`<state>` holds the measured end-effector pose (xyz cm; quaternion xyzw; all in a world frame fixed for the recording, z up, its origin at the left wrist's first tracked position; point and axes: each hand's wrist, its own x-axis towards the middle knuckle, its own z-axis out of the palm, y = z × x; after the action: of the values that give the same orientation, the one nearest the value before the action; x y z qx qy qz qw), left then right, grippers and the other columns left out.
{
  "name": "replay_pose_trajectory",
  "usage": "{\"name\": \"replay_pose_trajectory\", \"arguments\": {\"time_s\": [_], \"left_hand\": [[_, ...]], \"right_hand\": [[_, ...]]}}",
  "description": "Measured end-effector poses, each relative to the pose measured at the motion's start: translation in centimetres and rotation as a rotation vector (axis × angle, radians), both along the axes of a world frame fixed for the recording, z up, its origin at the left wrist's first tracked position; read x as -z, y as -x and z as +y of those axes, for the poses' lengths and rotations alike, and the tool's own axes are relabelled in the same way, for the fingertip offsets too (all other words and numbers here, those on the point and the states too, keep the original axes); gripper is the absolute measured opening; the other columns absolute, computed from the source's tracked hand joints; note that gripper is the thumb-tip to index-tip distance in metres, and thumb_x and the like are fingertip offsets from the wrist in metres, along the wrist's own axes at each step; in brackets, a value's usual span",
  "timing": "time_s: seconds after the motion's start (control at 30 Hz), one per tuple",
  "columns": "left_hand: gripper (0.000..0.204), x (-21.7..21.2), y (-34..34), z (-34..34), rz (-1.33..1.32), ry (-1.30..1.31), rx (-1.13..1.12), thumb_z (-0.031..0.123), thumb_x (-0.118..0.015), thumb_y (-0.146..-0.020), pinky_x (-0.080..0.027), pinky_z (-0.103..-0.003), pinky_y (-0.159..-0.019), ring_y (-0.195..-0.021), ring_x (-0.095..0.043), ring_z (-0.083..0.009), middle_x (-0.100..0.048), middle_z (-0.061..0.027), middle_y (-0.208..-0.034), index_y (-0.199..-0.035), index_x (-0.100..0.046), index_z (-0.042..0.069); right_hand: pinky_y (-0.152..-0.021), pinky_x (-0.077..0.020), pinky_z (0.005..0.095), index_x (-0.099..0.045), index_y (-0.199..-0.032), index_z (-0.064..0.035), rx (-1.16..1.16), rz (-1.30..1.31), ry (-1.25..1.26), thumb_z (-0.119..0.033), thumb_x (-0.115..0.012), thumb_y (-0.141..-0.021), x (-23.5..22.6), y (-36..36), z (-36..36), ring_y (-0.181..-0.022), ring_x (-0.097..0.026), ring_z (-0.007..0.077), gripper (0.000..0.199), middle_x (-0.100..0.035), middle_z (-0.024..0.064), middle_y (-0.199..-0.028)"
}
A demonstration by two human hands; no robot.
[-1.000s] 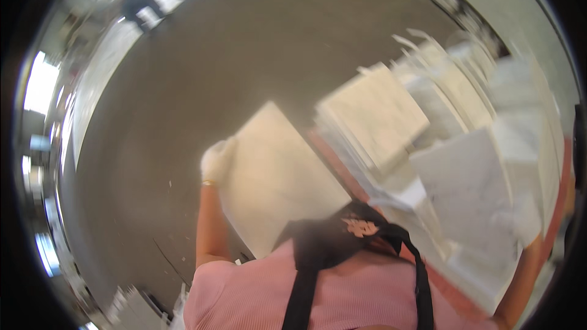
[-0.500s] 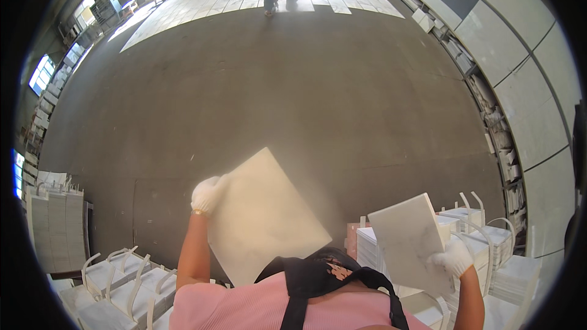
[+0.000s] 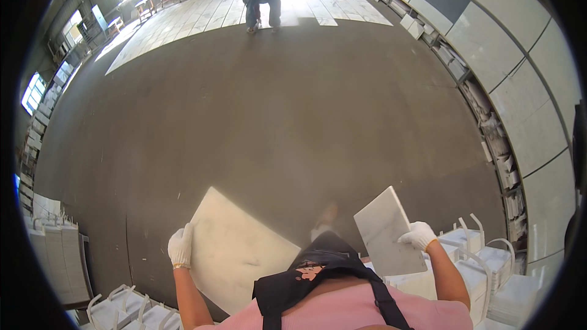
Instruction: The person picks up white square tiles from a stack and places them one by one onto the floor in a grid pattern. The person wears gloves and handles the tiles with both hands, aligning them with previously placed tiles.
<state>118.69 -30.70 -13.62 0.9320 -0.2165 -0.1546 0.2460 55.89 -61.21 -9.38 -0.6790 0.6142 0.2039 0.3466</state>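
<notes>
Large tile [image 3: 241, 247] is gripped at its outer edge by left fingers [image 3: 187, 232]; smaller tile [image 3: 382, 232], by right fingers [image 3: 408, 238].

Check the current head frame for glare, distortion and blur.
Head view: glare washes out the far end of the laid pale slabs; head view: fisheye bows the seams of the right wall panels, corners black; head view: wearer's foot smeared, likely motion, while gloved left hand and gloved right hand look fairly sharp.

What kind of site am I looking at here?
Probably a stone or tile workshop or warehouse: stacks of whitish slabs stand close by, rows of pale panels cover the far floor, and large grey-white sheets line the right side.
</notes>
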Motion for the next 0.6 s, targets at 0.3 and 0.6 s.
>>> {"name": "replay_pose_trajectory", "arguments": {"time_s": [0.3,0.6], "left_hand": [[0.060,-1.4,2.4,-17.7,0.033,0.079,-0.089,0.054,-0.057,-0.097,-0.047,-0.040,-0.072,-0.070,-0.058,-0.0239,-0.068,-0.0153,-0.076,-0.086,-0.071,-0.003],[0.059,-2.8,-1.0,-38.8,0.039,0.035,-0.015,0.055,-0.056,-0.097,-0.046,-0.039,-0.071,-0.071,-0.058,-0.0257,-0.065,-0.0187,-0.076,-0.086,-0.069,-0.002]], "right_hand": [[-0.093,-0.0543,0.0458,-0.079,-0.108,-0.0110,-0.121,0.114,-0.006,-0.045,-0.074,-0.075,9.7,-1.1,-16.6,-0.107,-0.069,0.0397,0.048,-0.073,0.0204,-0.112],[-0.081,-0.0575,0.0435,-0.080,-0.097,-0.0098,-0.008,0.070,0.122,-0.046,-0.076,-0.072,15.1,-2.0,-32.7,-0.087,-0.073,0.0365,0.045,-0.076,0.0169,-0.093]]}}
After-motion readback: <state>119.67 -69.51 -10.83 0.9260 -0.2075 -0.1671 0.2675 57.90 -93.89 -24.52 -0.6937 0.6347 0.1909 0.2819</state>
